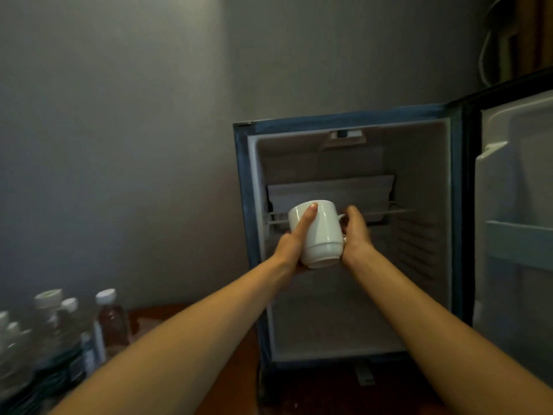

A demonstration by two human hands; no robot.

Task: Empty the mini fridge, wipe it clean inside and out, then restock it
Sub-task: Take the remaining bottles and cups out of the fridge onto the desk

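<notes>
Plastic bottles (54,324) stand at far left; my left hand (294,239) wraps the white mug (321,235), thumb up its side, and my right hand (356,235) curls at its handle. I hold it just before the shelf (392,211) of the open fridge (425,181), so I'd grip firmly with both hands and lift it clear of the wire rail.

a single wide-angle head camera looks forward and slightly down along both forearms, squarely facing the open mini fridge (344,118). it sits close, within arm's reach, with the left hand (294,239) and right hand (357,235) near mid-frame. the fridge door (514,205) runs off the right edge, and bottles (59,324) crowd the lower left corner.
</notes>
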